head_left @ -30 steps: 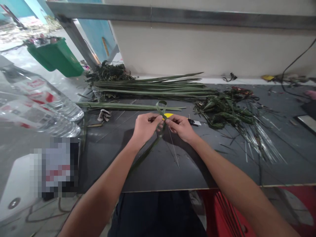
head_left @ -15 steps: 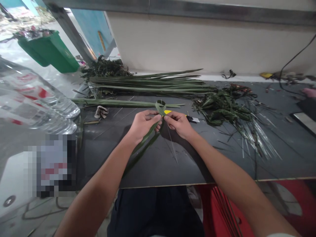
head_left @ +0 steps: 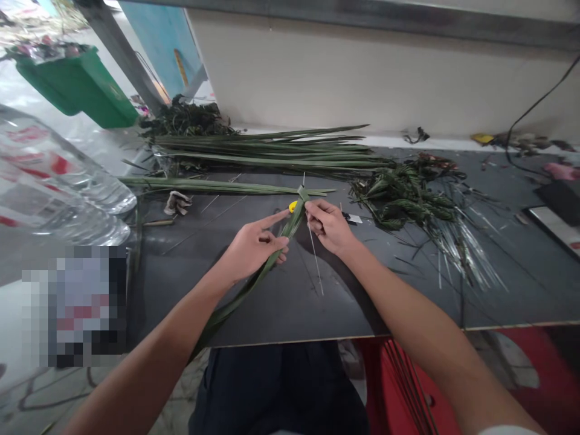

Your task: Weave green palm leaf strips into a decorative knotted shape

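While the left hand closes its fingers around a long green palm leaf strip at frame centre, index finger pointing, the right hand pinches the strip's folded tip and a thin pale leaf rib above the dark grey counter; a leaf bundle lies beyond.

A dark worktop carries a bundle of long green leaves along its far edge and a heap of woven leaf pieces to the right. Clear plastic bottles lie at the left, with a green bin beyond them. A black cable hangs down the wall on the right.
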A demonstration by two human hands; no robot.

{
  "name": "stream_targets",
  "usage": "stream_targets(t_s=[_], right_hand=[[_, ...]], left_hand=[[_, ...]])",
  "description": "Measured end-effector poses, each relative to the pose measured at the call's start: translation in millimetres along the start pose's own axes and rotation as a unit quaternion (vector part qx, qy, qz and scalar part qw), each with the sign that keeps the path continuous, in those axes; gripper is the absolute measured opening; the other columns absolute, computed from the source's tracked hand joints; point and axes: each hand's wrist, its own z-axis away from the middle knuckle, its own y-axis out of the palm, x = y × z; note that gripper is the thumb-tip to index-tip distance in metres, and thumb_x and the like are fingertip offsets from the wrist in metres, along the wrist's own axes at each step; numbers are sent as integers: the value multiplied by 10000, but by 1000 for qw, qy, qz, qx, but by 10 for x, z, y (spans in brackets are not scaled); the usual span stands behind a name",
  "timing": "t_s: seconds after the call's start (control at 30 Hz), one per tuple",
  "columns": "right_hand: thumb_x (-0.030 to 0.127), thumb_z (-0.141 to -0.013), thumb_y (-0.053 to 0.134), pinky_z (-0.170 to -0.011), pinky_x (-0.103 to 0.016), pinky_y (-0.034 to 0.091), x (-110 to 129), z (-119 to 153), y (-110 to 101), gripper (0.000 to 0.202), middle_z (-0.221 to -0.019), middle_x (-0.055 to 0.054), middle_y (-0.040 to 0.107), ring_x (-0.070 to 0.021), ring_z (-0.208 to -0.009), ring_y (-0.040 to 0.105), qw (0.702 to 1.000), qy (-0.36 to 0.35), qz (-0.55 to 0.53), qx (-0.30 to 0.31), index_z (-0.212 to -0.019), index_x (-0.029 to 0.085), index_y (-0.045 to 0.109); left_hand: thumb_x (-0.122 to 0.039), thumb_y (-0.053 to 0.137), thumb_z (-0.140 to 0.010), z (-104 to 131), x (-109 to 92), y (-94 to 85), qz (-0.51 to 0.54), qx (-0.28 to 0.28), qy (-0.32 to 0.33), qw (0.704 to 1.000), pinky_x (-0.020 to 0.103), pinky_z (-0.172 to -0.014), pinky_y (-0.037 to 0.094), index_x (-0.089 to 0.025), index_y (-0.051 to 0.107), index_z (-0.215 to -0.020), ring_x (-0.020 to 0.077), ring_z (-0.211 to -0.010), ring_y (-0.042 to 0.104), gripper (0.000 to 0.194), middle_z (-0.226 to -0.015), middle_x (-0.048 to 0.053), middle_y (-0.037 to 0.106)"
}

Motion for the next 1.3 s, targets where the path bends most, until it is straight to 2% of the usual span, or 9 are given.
stream_targets(t_s=[0.07,0.2,0.33,0.47,0.67,0.87,1.07,1.3], right_hand=[[488,-654,891,-417,-224,181,-1,1,5,438,-581,67,507,-25,-436,290,1000,5,-2,3,-622,188,572],[503,-662,889,-417,-223,173,1,22,32,449,-589,64,512,-31,-445,313,1000,12,12,10,-643,190,567],[523,-669,883,-416,-227,182,8,49,55,454,-606,54,543,-32,-447,333,999,20,34,28,-661,187,578],[530,-668,883,-416,-230,182,9,56,52,446,-586,64,521,-34,-444,335,998,30,39,31,-691,187,599],[545,-675,872,-413,-238,172,8,46,37,452,-599,64,527,-32,-440,317,998,28,49,33,-697,188,596],[533,-675,874,-415,-230,173,19,47,43,450,-605,62,532,-32,-438,332,998,31,53,32,-683,192,580],[506,-651,878,-412,-229,179,4,30,42,443,-568,74,488,-30,-431,317,999,18,33,2,-646,192,566],[425,-672,871,-409,-228,211,-34,2,31,368,-577,73,499,-33,-434,310,999,24,3,-24,-664,197,583]], left_hand=[[-336,696,-912,-27,27,-4,-10,-9,-2,1000,360,-719,641,-238,528,-1500,206,-705,740,619,-771,28,752],[-293,683,-910,-180,-2,40,2,-69,33,997,346,-728,653,-188,663,-1338,184,-705,748,441,-954,68,759],[-222,672,-903,-345,-88,116,41,-95,63,993,320,-687,650,-167,630,-1359,170,-668,739,461,-920,65,760],[-198,686,-884,-420,-76,174,72,-112,74,988,310,-686,641,-147,658,-1334,161,-646,726,453,-846,60,762],[-179,742,-843,-446,2,178,151,-90,46,983,307,-669,627,-165,635,-1388,150,-631,713,555,-842,59,778],[-227,749,-865,-442,6,180,183,-87,30,979,302,-656,633,-126,668,-1342,143,-596,709,494,-826,77,779],[-174,737,-849,-368,6,179,99,-57,20,993,280,-557,613,-130,628,-1400,157,-554,694,563,-755,74,773],[-247,747,-840,-199,51,20,4,-20,27,999,325,-602,640,-195,653,-1386,197,-596,722,556,-800,73,787]])
